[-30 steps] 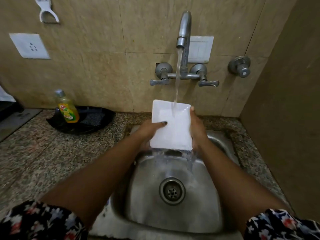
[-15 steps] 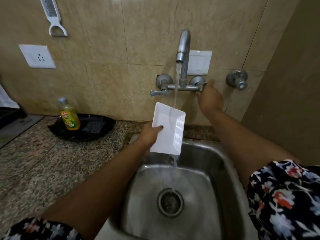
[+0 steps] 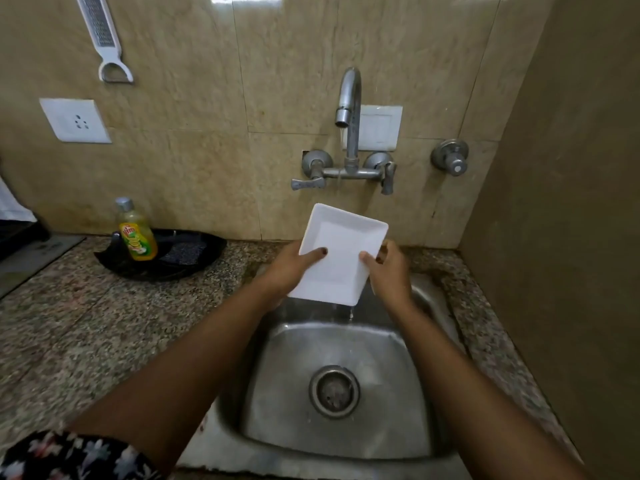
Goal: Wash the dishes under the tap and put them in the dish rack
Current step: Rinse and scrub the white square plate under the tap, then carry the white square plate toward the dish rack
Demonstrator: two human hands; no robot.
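A white square plate (image 3: pixel 341 251) is held tilted over the back of the steel sink (image 3: pixel 398 427), below the tap (image 3: pixel 349 98). My left hand (image 3: pixel 291 268) grips its left edge with the thumb on the face. My right hand (image 3: pixel 389 271) holds its right edge. Only a thin trickle of water hangs from the spout, and water drips off the plate's lower corner into the sink. No dish rack is in sight.
A yellow dish-soap bottle (image 3: pixel 135 233) stands in a black tray (image 3: pixel 194 261) with a scrubber on the granite counter (image 3: pixel 86 323) at the left. A wall closes in on the right. A peeler (image 3: pixel 104 39) and a socket (image 3: pixel 74 121) are on the tiled wall.
My right hand left the tap's right handle and came back to the plate's right edge. The water stream has thinned to a trickle. The right handle now points down.
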